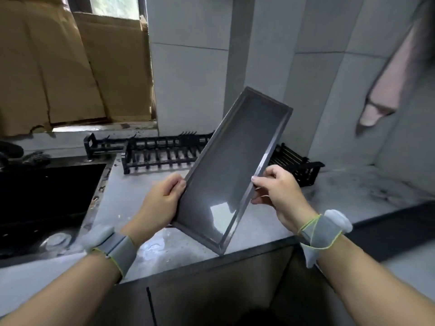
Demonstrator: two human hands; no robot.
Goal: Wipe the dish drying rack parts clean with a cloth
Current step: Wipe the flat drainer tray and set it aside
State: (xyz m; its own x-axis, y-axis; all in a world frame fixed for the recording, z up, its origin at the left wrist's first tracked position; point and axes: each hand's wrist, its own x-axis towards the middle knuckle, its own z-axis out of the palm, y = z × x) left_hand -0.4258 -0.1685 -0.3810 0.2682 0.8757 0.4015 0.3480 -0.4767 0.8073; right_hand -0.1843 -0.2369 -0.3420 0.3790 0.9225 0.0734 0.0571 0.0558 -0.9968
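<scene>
My left hand (162,198) and right hand (275,191) each grip one long edge of the tray (233,165), fingers curled round the rim. I hold it tilted above the worktop (146,191), probably to inspect it or drain water. Its long axis points up and away, hollow side toward me. No cloth is held.

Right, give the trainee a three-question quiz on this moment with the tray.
1. True or false: both hands hold the grey drip tray.
2. Where is the black plate rack? A) in the sink B) on the counter behind the tray C) hanging on the wall
3. Fill in: the tray's lowest corner is near the counter's front ____.

Key: 1 true, left hand and right hand grip its long sides. 2 B. 3 edge.
</scene>
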